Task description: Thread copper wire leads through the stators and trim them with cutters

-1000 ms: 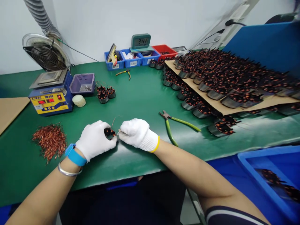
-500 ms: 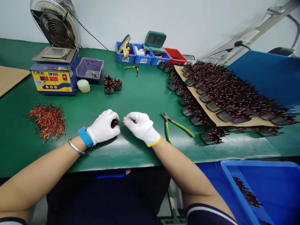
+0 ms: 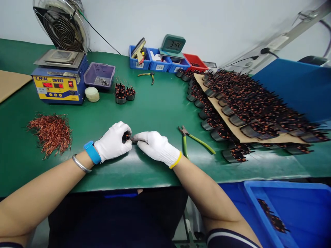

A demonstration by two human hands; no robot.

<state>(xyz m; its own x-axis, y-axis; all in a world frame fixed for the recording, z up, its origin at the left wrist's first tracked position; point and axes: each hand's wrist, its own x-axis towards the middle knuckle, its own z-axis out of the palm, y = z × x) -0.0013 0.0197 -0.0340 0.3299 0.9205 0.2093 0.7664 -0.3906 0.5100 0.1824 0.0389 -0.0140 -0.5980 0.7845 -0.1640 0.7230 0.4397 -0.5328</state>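
My left hand [image 3: 115, 142], in a white glove, is wrapped round a wound motor stator [image 3: 126, 136], a dark ring with copper coils, near the front of the green bench. Most of the stator is hidden by the glove. My right hand [image 3: 155, 145], also gloved, meets its right side with thumb and forefinger pinched together. What is in that pinch, probably too thin to show, I cannot make out. Green-handled cutters [image 3: 198, 140] lie to the right with their jaws apart. A heap of copper wire offcuts [image 3: 51, 133] lies left of my left hand.
Several stators [image 3: 120, 93] stand beyond my hands. A solder pot unit [image 3: 59, 84], a purple bin [image 3: 99, 74] and a pale round block [image 3: 92, 94] are at back left. Stacked stators on cardboard [image 3: 219, 110] fill the right. A blue crate [image 3: 305, 206] sits below the bench edge.
My right hand has flattened and come to the stator's right side, fingertips lower and nearer than before. My left hand keeps its grip on the stator. The view has shifted slightly.
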